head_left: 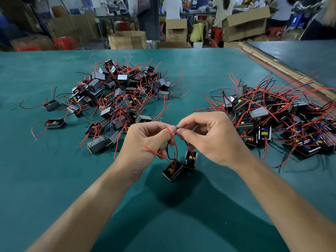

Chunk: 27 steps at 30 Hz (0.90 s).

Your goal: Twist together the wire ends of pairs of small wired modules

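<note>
Head view: left hand (145,140) and right hand (209,139), each grip narrow, pinch wire ends (176,127) of two small black box modules (172,170) dangling at six o'clock; eleven-o'clock heap (123,91) seemingly waits, tangled two-o'clock heap (281,115) seemingly finished.

A factory assembly workshop, shown by a wide teal-green counter (54,179) carrying a left heap (123,91) and a right heap (276,113) of small black box-shaped modules with red wires, with open brown cardboard cartons (127,40), red plastic stools (66,43) and other workers (171,8) behind.
</note>
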Motion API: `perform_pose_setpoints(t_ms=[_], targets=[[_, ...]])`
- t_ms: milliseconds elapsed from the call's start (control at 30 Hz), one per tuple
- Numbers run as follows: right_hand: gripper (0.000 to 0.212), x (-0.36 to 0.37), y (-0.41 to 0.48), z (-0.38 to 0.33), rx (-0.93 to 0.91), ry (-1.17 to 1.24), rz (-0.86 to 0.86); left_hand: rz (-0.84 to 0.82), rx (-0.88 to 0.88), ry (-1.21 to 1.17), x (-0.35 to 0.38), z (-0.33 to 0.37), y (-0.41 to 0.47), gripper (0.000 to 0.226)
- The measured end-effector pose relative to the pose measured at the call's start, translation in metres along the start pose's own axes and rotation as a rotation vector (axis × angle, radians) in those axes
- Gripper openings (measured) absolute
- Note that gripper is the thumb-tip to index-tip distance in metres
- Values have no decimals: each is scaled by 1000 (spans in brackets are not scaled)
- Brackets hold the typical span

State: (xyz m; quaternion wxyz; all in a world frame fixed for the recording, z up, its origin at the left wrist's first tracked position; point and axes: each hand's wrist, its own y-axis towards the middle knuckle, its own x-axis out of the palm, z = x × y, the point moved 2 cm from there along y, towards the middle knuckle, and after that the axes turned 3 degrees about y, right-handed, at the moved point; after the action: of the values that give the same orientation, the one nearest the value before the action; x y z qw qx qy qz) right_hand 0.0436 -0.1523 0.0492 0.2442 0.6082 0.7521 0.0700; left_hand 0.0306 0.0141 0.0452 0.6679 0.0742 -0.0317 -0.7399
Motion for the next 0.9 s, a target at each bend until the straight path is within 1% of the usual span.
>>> perform_pose_setpoints(t_ms=[133,233,300,400,500,600,667,800,900], targets=[[1,1,-1,0,5,15,-18,-18,-8,-20,-1,0,0,26],[7,1,-1,-1,6,18,-13,-20,-18,-41,-1,-1,0,30],[9,1,-1,-1,13,23,-7,-11,-19,-37,0,-2,0,25],[13,1,-1,0,10,11,-21,-12,-9,-39,1,-2,1,9],[13,1,0,0,6,16,-35,-17,6,-45,1,-2,0,15],[10,0,1,-1,13,45,-31,-33,25,-35,2,0,-1,12],[12,-2,1,0,12,51,-16,-42,10,-41,2,0,-1,16],[15,-2,2,-1,9,58,-11,-62,-10,-64,1,0,-1,17],[17,-2,3,-1,47,83,-21,-60,-13,-47,2,0,-1,14]])
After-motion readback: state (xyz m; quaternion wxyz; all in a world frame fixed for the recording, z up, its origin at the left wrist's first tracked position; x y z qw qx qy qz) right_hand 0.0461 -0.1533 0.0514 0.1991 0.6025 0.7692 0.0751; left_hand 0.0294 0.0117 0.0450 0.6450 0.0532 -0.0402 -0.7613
